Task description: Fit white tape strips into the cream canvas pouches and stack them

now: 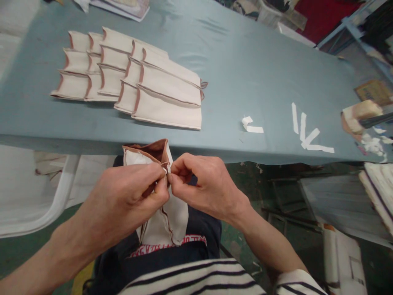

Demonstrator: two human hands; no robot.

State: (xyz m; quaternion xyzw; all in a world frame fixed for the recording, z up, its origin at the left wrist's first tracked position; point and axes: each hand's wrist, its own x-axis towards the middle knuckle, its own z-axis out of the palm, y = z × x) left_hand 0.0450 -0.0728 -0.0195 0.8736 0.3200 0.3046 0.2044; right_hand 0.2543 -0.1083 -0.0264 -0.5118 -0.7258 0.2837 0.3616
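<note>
My left hand [129, 196] and my right hand [204, 186] meet in front of my lap, both closed in a pinch on the brown-trimmed edge of a cream fabric pouch [172, 215]. The pouch hangs down between my hands, and its brown lining [153, 149] shows at the top. On the blue-grey table [245, 69] beyond lies an overlapping row of several finished cream pouches [138, 80] with brown edging.
White paper strips [307, 133] and a folded scrap [250, 125] lie on the table's right part. A tape-like block [360, 112] sits at the right edge. A white plastic bin [33, 192] stands lower left. Stacked white sheets [379, 188] are at the right.
</note>
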